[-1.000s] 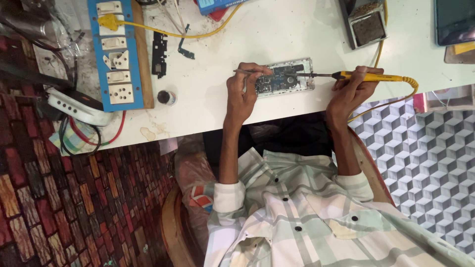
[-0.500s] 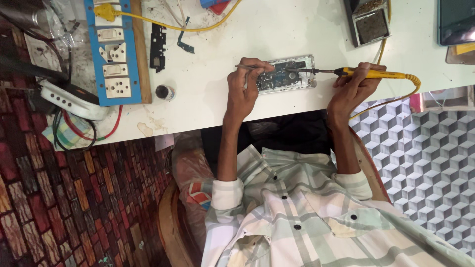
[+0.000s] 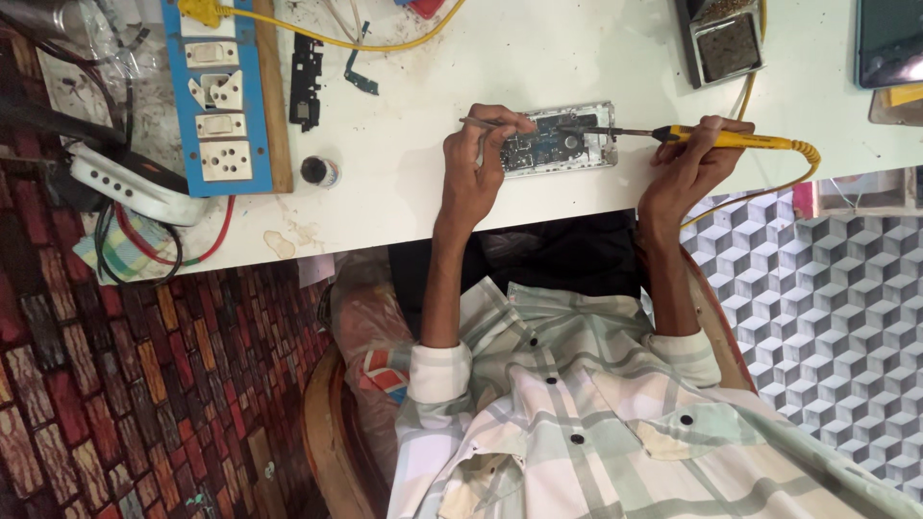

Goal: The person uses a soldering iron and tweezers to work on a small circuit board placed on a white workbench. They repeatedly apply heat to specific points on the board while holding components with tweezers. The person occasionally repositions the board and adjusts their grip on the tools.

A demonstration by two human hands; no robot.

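An opened phone with its circuit board showing (image 3: 567,142) lies on the white table (image 3: 500,67). My left hand (image 3: 481,163) rests at the phone's left end, pinching thin metal tweezers (image 3: 481,122) whose tips reach onto the board. My right hand (image 3: 687,163) grips a yellow-handled soldering iron (image 3: 731,140). Its dark tip points left and touches the phone's right end. A yellow cable runs from the iron's handle off the table edge.
A blue board with switches and sockets (image 3: 223,91) lies at the left, beside small black parts (image 3: 306,79) and a small bottle (image 3: 319,171). A metal stand with a sponge (image 3: 726,40) and a dark screen (image 3: 889,38) sit at the far right.
Both hands keep their hold on the tools over the phone. The view has shifted slightly; the iron's tip stays at the phone's right end.
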